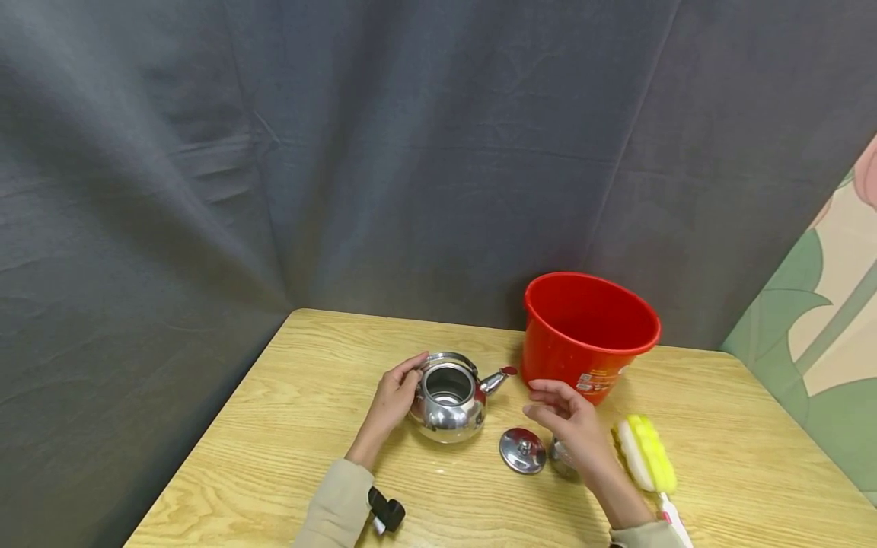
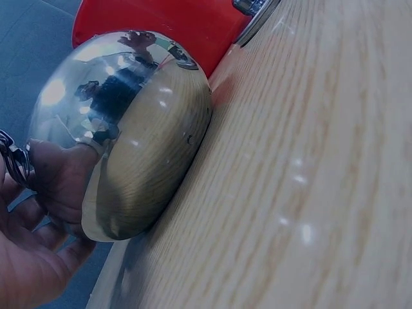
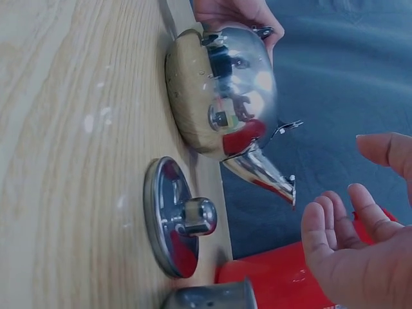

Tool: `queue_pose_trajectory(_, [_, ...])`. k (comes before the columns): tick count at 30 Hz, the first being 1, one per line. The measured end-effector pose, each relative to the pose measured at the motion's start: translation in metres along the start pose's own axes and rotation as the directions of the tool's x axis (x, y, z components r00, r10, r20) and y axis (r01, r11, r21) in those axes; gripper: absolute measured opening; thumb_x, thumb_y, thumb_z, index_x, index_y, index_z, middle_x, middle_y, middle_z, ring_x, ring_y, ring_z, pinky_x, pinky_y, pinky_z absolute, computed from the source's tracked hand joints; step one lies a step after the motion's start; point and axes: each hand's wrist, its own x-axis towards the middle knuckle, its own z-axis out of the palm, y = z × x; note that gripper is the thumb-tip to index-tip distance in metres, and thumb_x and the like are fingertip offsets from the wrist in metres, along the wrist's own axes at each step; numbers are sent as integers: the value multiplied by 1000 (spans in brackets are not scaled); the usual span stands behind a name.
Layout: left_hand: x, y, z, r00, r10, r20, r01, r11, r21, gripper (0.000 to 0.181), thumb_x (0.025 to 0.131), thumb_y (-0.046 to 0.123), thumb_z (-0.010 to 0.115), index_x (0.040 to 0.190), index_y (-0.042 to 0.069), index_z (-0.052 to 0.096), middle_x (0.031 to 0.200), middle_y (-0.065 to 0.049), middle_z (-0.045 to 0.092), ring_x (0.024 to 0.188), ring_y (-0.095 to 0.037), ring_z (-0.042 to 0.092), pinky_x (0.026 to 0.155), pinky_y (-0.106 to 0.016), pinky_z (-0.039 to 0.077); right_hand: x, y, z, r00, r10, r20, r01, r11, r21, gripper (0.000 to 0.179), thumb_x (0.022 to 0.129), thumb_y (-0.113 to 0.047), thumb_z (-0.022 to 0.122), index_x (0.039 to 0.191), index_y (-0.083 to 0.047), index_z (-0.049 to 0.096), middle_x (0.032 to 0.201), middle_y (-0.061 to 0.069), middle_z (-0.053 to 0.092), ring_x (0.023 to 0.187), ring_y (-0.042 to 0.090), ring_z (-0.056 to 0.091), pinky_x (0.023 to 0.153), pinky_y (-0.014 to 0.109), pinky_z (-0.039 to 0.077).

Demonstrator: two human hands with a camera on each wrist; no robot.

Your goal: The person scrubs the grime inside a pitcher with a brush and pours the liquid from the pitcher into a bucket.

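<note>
Of the 2 hands, the left hand (image 1: 392, 392) reaches forward, thumb and fingers gripping the kettle (image 1: 448, 418) just right of it. The lid (image 1: 523, 450) lies left of the right hand (image 1: 574, 422), which hovers, thumb apart, holding nothing.

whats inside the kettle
Through its open top, the kettle shows only shiny metal inside; its own walls hide the rest, so anything tucked there can't be seen.

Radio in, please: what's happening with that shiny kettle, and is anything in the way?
Left grip on upright kettle. Right grip empty. Lid off, lying beside it. Red bucket near the spout, possibly in the way.
</note>
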Motion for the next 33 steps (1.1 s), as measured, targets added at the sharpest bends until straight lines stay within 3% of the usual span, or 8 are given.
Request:
queue_pose_trajectory(6, [1, -4, 0, 1000, 9, 2, -9, 1000, 8, 38, 98, 2, 41, 134, -5, 53, 136, -19, 53, 130, -34, 44, 108, -47, 34, 8, 7, 4, 999, 32, 11, -32, 999, 27, 41, 85, -1, 70, 123, 5, 55, 111, 14, 60, 92, 19, 62, 82, 24, 53])
queue_pose_trajectory(13, [15, -39, 2, 1000, 9, -12, -9, 1000, 12, 38, 100, 6, 42, 135, 0, 54, 137, -13, 54, 131, -30, 44, 109, -45, 32, 18, 14, 9, 997, 66, 27, -67, 997, 34, 43, 86, 1, 68, 126, 1, 52, 117, 16, 57, 97, 22, 59, 82, 24, 53])
queue_pose_trajectory(16, [16, -42, 2, 1000, 13, -16, -13, 1000, 20, 39, 100, 8, 42, 135, 3, 56, 136, -10, 55, 130, -27, 45, 109, -44, 33, 23, 17, 11, 997, 68, 29, -68, 997, 21, 45, 85, 1, 68, 128, 0, 52, 120, 17, 55, 103, 26, 56, 82, 23, 52])
queue_pose_trajectory(22, [16, -43, 2, 1000, 18, 4, -18, 1000, 10, 39, 100, 9, 41, 136, 4, 56, 138, -10, 54, 132, -27, 43, 110, -44, 31, 33, 22, 17, 997, 76, 29, -77, 996, 35, 47, 85, 0, 68, 129, -1, 52, 121, 20, 53, 110, 30, 50, 83, 21, 50])
queue_pose_trajectory(27, [15, -40, 2, 1000, 16, 14, -16, 1000, 1, 38, 101, 5, 41, 136, 0, 54, 138, -14, 53, 132, -31, 41, 111, -46, 29, 39, 26, 22, 995, 88, 37, -92, 989, 114, 48, 85, 3, 66, 129, 2, 49, 121, 23, 52, 98, 24, 55, 84, 32, 53])
queue_pose_trajectory(33, [5, -13, -1, 999, 19, 36, -19, 1000, 2, 38, 100, 1, 38, 135, -5, 52, 138, -21, 51, 132, -36, 41, 110, -49, 30, 45, 30, 26, 993, 104, 49, -111, 979, 171, 48, 85, 6, 63, 130, 3, 47, 124, 21, 55, 94, 19, 59, 87, 40, 53])
